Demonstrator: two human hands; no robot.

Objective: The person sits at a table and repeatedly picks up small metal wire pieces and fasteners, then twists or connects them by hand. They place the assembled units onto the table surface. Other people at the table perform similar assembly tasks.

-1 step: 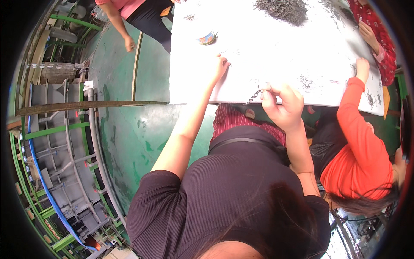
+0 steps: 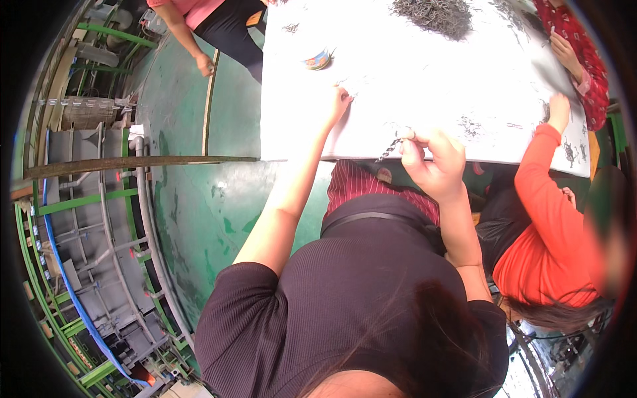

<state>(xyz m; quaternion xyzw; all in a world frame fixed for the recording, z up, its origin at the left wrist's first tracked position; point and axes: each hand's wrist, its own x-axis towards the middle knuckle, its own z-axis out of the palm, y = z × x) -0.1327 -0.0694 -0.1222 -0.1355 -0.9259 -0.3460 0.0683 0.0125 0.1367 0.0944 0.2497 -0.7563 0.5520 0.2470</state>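
Observation:
Just above the near edge of the white table (image 2: 398, 93), my right hand (image 2: 434, 159) is closed in a pinch. From its thumb and fingertips a short, dark, twisted strip (image 2: 387, 152) hangs down to the left. Further left and forward, my left hand (image 2: 340, 105) rests on the tabletop with its fingers curled together. Glare and the fingers hide what it holds, if anything. A few thin dark bits lie around both hands. At the far side rises a heap of dark, curly, twisted pieces (image 2: 434, 14).
A small round container (image 2: 320, 60) stands beyond my left hand. Smaller dark clusters (image 2: 470, 126) lie to the right. A person in an orange-red sleeve (image 2: 541, 169) works beside me, another in patterned red beyond. Someone in pink stands far left. Pipes and green frames (image 2: 99, 232) line the left.
The pink-shirted person's hand has shifted slightly right, and the orange-red-sleeved person's hand and head have moved a little. My own hands look still.

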